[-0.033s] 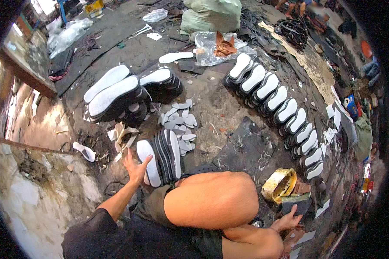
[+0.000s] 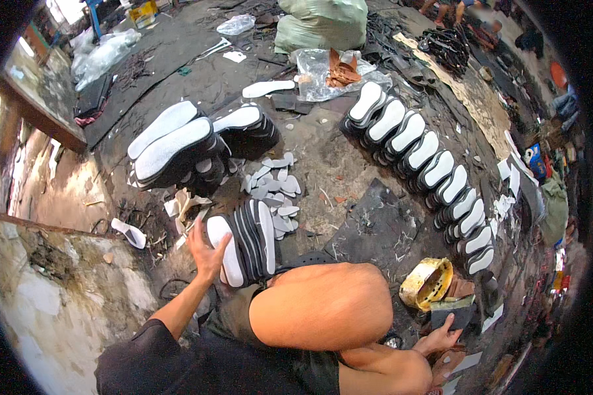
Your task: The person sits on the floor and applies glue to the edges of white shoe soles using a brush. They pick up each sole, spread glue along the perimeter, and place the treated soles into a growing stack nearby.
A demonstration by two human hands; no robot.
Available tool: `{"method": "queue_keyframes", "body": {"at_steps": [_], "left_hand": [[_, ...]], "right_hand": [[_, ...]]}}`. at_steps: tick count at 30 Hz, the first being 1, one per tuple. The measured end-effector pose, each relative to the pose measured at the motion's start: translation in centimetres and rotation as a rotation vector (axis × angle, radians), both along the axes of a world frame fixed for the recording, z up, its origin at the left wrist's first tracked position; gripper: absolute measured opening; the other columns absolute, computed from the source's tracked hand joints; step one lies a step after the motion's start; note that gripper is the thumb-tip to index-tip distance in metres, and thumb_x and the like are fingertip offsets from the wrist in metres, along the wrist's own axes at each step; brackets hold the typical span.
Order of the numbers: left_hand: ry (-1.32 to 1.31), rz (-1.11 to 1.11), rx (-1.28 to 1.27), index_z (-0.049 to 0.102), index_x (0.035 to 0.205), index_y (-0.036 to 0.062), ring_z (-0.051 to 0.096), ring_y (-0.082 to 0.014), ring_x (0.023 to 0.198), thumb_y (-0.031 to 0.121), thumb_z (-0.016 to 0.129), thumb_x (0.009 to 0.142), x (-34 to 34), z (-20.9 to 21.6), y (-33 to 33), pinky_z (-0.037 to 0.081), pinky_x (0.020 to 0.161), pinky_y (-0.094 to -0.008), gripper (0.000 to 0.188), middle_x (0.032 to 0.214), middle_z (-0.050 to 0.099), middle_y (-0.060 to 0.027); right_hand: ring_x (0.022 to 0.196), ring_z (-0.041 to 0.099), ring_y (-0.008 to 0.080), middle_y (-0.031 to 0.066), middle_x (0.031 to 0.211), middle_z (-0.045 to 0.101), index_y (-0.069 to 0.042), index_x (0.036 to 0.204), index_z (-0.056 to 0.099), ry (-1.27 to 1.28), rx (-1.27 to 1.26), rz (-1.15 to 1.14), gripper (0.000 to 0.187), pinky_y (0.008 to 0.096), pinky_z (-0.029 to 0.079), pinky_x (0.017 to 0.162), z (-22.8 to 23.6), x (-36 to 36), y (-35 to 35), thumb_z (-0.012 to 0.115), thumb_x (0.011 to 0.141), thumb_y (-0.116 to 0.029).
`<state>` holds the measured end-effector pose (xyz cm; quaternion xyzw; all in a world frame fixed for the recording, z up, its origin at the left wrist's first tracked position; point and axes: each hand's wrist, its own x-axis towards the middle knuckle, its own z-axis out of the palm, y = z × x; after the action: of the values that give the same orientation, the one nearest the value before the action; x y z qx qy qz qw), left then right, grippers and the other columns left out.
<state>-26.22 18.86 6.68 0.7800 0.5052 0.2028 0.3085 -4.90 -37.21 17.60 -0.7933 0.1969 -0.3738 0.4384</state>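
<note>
left hand [image 2: 207, 255]: fingers spread wide, thumb overlapping the left end of a stack of black-and-white soles [image 2: 249, 240] set on edge, near left; contact cannot be told. right hand [image 2: 439, 338]: one digit over a dark flat piece [image 2: 456, 317], grip unclear, near a yellow tub [image 2: 414, 283]. farther right, white-topped sole stacks [image 2: 422, 150] form a curved row.

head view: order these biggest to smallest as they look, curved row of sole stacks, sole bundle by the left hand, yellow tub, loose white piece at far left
1. curved row of sole stacks
2. sole bundle
3. yellow tub
4. loose white piece
</note>
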Motion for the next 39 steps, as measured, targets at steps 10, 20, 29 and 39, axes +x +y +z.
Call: {"method": "queue_keyframes", "body": {"at_steps": [10,20,29,39], "left_hand": [[-0.137,0.085,0.146,0.052,0.137,0.0027,0.045,-0.0414,0.131,0.041,0.058,0.095,28.6,-4.8,22.5,0.036,0.109,-0.0507,0.057,0.139,0.05,-0.0257],[0.021,-0.57,0.34,0.075,0.106,0.0083,0.06,-0.0347,0.107,0.012,0.069,0.079,34.4,-4.7,29.0,0.048,0.096,-0.0425,0.027,0.13,0.056,-0.0186],[0.555,-0.506,-0.16,0.043,0.15,0.0155,0.042,-0.04,0.14,0.065,0.054,0.075,38.9,-3.9,35.1,0.024,0.117,-0.0568,0.091,0.153,0.044,-0.019],[0.657,-0.566,-0.225,0.057,0.133,-0.0079,0.039,-0.0475,0.138,0.093,0.063,0.053,41.3,-3.3,24.7,0.032,0.111,-0.0567,0.129,0.141,0.05,-0.0322]], "right_hand": [[0.093,0.062,0.0193,0.0153,0.113,0.068,0.008,0.128,0.057,-0.023,0.041,0.074,0.047,0.0353,0.052,0.083,-2.5,3.6,3.9,0.074,0.093,-0.018],[0.099,0.061,0.0254,0.0207,0.115,0.066,0.01,0.136,0.053,0.256,-0.268,-0.209,0.066,0.0371,0.05,0.088,-0.4,3.5,3.3,0.075,0.091,-0.033],[0.103,0.062,0.0262,0.0203,0.12,0.066,0.013,0.13,0.054,0.282,-0.172,-0.173,0.062,0.0348,0.051,0.092,0.0,5.6,7.5,0.076,0.09,-0.029],[0.125,0.051,0.0275,0.0221,0.144,0.048,0.009,0.14,0.047,0.193,-0.217,-0.194,0.056,0.0387,0.043,0.106,4.2,4.7,9.0,0.07,0.094,-0.014]]}}
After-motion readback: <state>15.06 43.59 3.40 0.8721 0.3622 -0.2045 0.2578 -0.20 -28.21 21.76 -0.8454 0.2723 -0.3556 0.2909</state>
